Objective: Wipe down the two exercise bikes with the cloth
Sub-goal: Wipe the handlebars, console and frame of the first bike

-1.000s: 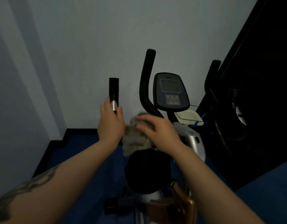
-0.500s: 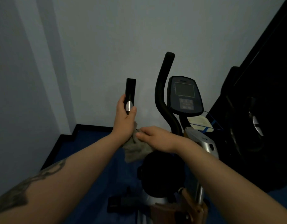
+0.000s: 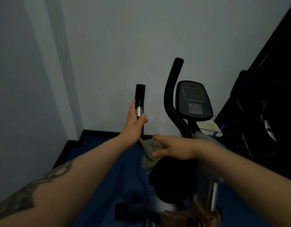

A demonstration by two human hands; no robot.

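An exercise bike stands before me, with a console (image 3: 193,101), a curved black right handlebar (image 3: 171,99) and a straight left handlebar (image 3: 140,95) with a silver band. My left hand (image 3: 134,125) grips the left handlebar just below that band. My right hand (image 3: 172,149) presses a grey cloth (image 3: 150,153) against the lower part of the left bar, just under my left hand. The cloth hangs down over the dark round housing (image 3: 174,179). A second bike (image 3: 265,128) stands dim at the right.
A pale wall rises close behind the bike and at the left. Blue floor (image 3: 100,145) with a black skirting runs below. A blue wire holder with a pale pad (image 3: 210,127) sits under the console. A dark panel fills the right edge.
My right hand has slid the cloth down and left along the lower left bar. My left hand keeps its grip. The view has shifted left and up.
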